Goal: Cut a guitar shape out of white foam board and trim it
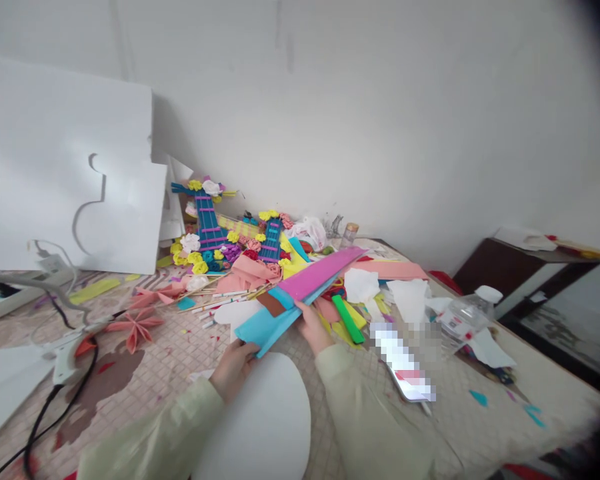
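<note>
My left hand (235,368) pinches the lower left end of a light blue crepe paper strip (267,328). Farther along, my right hand (313,328) is closed on the edge of the same strip. A pink crepe paper strip (320,273) lies over its upper part, with a brown paper piece (271,305) beside it; whether these are held too, I cannot tell. Below my hands a white rounded board (265,417) lies flat. Behind the strips stand decorated blue guitar shapes (211,223) with yellow, white and purple paper flowers.
A lit phone (403,363) and a plastic bottle (467,317) are on the right. On the left are a hot glue gun (70,350), black cables and a power strip (25,290). A white foam board (70,173) leans against the wall. Paper scraps and sticks clutter the table.
</note>
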Demonstrator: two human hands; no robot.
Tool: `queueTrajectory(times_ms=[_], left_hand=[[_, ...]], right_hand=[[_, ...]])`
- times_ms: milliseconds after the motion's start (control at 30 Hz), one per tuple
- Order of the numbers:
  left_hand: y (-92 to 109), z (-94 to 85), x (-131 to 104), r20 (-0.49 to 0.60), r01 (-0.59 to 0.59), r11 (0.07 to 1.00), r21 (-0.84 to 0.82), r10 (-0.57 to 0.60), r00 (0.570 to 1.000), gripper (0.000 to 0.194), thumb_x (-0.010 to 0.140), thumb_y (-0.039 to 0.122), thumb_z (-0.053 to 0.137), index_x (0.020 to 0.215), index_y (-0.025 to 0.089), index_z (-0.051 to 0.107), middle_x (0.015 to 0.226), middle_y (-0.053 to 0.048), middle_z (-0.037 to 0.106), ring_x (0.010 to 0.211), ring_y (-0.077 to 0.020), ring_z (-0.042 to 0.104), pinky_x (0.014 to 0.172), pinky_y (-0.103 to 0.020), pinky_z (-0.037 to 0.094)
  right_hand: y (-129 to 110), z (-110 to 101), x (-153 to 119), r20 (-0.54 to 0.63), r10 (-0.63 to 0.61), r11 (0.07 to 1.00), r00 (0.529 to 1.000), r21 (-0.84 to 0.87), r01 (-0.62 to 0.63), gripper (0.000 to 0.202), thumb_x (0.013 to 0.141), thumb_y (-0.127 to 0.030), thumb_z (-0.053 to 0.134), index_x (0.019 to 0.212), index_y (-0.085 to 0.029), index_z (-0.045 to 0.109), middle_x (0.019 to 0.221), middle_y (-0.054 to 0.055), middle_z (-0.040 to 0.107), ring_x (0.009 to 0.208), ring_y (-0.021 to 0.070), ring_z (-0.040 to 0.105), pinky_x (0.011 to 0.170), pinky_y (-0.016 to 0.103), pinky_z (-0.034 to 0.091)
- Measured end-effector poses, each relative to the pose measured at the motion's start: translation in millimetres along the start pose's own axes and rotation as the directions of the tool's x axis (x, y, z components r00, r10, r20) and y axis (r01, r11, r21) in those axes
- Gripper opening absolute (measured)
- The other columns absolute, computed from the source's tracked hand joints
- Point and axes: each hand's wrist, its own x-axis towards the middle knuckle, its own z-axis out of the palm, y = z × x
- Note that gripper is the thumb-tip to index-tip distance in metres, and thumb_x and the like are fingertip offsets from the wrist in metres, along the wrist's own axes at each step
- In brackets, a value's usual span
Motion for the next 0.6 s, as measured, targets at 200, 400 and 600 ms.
queueTrajectory(times_ms=[200,400,600], left_hand=[[0,4.4,2,0.011,-0.006,1.0,0.012,0.006,1.0,0.034,0.077,0.008,0.055,0.11,0.017,0.053,0.1,-0.006,0.067,0.084,-0.0204,0.065,0.073,-0.031,0.055],[-2,4.4,4,-0.024,-0.008,0.999,0.035,0.009,1.0,0.04,0.075,0.003,0.055,0.112,0.019,0.052,0.099,-0.004,0.067,0.086,-0.0202,0.065,0.075,-0.033,0.054],[1,-1.7,2,-0.065,0.05,0.997,0.067,-0.046,0.997,0.033,0.076,0.01,0.057,0.107,0.024,0.055,0.098,0.0,0.068,0.087,-0.0187,0.064,0.077,-0.031,0.053]], right_hand=[[-5,-5,-4,0.027,0.01,0.999,1.0,0.053,-0.011,0.03,0.062,-0.026,0.062,0.091,-0.019,0.061,0.079,0.002,0.07,0.081,0.0229,0.064,0.073,0.037,0.052],[-7,-4,10,-0.01,-0.001,0.998,1.0,0.06,0.001,0.029,0.068,-0.037,0.055,0.091,-0.019,0.059,0.081,0.002,0.069,0.084,0.0213,0.063,0.075,0.036,0.052],[-4,-4,15,-0.059,-0.004,0.999,0.998,0.052,0.007,0.026,0.066,-0.028,0.056,0.091,-0.021,0.058,0.077,-0.001,0.069,0.084,0.0191,0.063,0.077,0.035,0.051]])
